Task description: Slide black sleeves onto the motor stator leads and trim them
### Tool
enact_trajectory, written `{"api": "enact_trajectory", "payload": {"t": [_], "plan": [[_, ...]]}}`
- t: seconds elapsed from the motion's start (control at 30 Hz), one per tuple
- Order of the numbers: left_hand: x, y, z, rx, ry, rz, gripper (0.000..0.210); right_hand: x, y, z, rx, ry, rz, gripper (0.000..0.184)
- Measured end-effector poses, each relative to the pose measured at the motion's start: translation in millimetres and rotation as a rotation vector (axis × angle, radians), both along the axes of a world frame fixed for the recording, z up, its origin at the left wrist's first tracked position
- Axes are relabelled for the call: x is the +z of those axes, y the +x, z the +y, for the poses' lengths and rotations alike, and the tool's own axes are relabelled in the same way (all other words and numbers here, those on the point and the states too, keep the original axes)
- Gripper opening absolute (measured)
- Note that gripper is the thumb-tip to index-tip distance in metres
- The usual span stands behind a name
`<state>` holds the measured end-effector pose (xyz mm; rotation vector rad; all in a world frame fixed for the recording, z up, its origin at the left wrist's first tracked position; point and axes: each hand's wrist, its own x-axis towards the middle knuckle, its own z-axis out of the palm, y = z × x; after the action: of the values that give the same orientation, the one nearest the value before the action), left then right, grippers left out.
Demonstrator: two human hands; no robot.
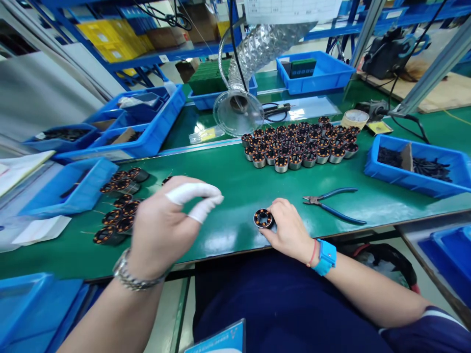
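My right hand [289, 228] grips a motor stator [263, 219], a round metal ring with copper windings inside, near the table's front edge. White finger cots cover the thumb and forefinger of my left hand [165, 220], raised over the green table [224, 230]. Those two fingertips are pinched together; anything between them is too small to make out. Left of that hand stands a group of stators [121, 215], several with thin wires sticking out, partly hidden by the hand. Cutting pliers [333, 202] with blue handles lie to the right of my right hand.
Rows of stators [294, 147] stand toward the back. A blue bin [415, 181] of black pieces is at right; more blue bins [73, 191] are at left. A clear extraction hood [238, 113] hangs over the table. A tape roll [354, 119] lies behind the rows.
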<state>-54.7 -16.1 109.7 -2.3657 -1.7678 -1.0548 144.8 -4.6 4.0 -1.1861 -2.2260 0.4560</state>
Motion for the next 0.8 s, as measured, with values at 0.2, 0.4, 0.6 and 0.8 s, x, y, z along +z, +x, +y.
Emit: {"api": "enact_trajectory", "payload": {"t": [0.2, 0.4, 0.6, 0.8], "plan": [[-74.5, 19.1, -17.1, 0.066, -0.550, -0.701, 0.038, -2.4, -1.9, -0.3, -0.062, 0.040, -0.028, 0.029], [-98.4, 41.6, -7.1, 0.065, -0.521, -0.784, 0.013, -0.5, -3.5, -0.8, -0.069, 0.064, -0.067, 0.024], [-85.0, 34.0, 2.5, 0.174, -0.204, -0.985, 0.015, -4.0, -6.7, -2.1, -0.083, 0.080, -0.062, 0.024], [-110.9, 56.2, -8.6, -0.004, -0.545, -0.958, 0.061, -3.5, -4.3, -3.4, -0.089, 0.046, -0.036, 0.018]]}}
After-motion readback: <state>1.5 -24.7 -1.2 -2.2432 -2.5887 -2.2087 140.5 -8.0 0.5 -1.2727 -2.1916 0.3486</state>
